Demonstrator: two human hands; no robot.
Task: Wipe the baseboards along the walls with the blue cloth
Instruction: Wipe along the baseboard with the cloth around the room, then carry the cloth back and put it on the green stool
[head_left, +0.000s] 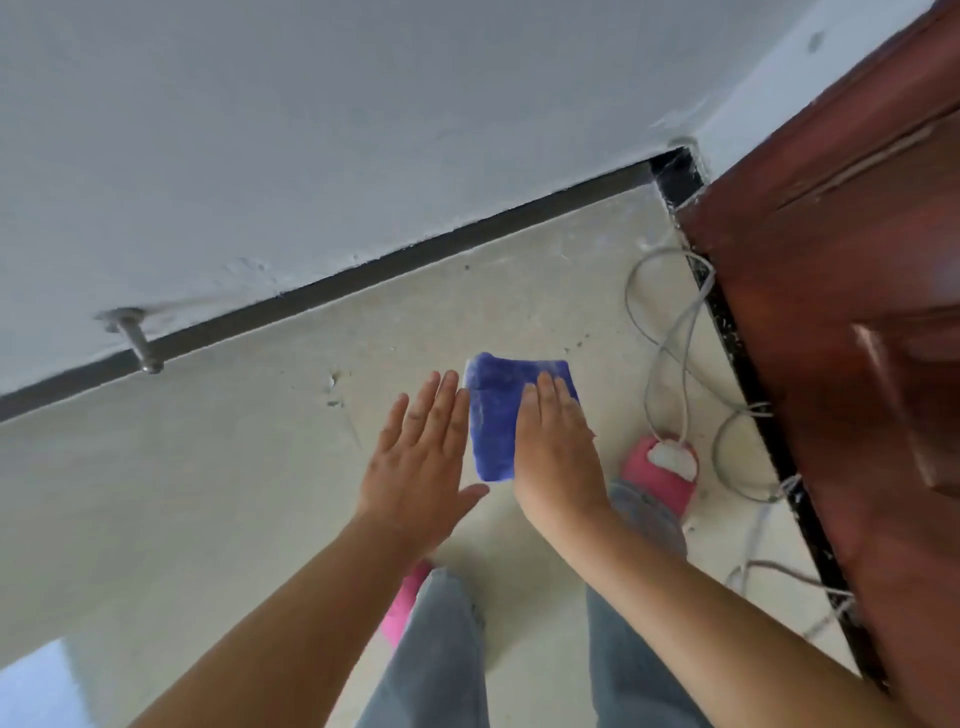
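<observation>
The blue cloth (496, 415), folded into a rough rectangle, hangs in the air in front of me. My right hand (556, 447) lies flat over its right side and holds it. My left hand (421, 457) is open with fingers spread, its fingertips just touching the cloth's left edge. A dark grey baseboard (363, 280) runs diagonally along the white wall, well beyond both hands. It meets a black speckled baseboard (675, 174) in the far corner.
A metal door stopper (136, 340) sticks out of the wall low on the left. A brown wooden door (841, 270) stands open on the right. Grey cables (675, 332) loop on the beige floor beside it. My pink slippers (660, 478) and grey jeans are below.
</observation>
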